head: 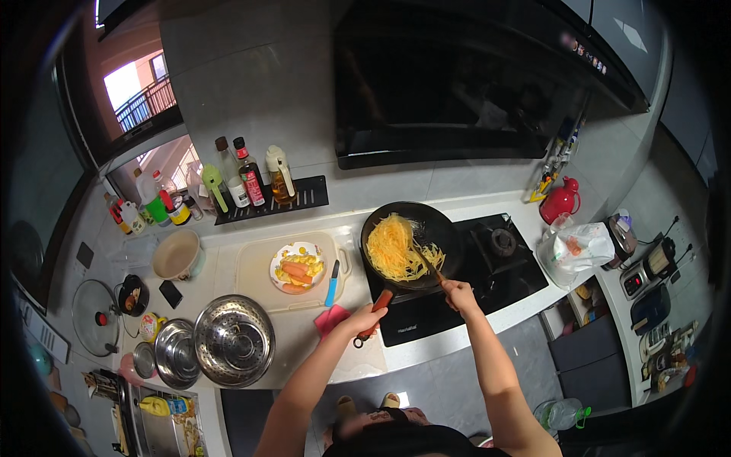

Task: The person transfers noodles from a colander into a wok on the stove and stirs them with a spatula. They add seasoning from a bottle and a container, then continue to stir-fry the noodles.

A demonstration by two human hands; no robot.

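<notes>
A black wok point(457, 240) sits over the left burner, tilted or level I cannot tell. My left hand point(367, 321) grips its reddish-brown handle point(382, 301). In my right hand point(460, 297) is the handle of a wooden spatula point(428, 261), which reaches into the wok. Its blade is partly hidden in a heap of yellow shreds point(391, 243) that look like potato. Loose shreds lie flatter on the right side of the wok. Just beyond my left hand, a pink cloth point(331, 321) lies on the counter.
Left of the wok, a cutting board point(254, 268) bears a plate point(276, 273) of egg and sausage-like pieces, plus a blue-handled knife point(331, 288). Steel bowls point(234, 341) stand near the counter's front edge. Bottles point(251, 180) line the wall rack. A plastic bag point(577, 251) stands right of the gas hob point(485, 303).
</notes>
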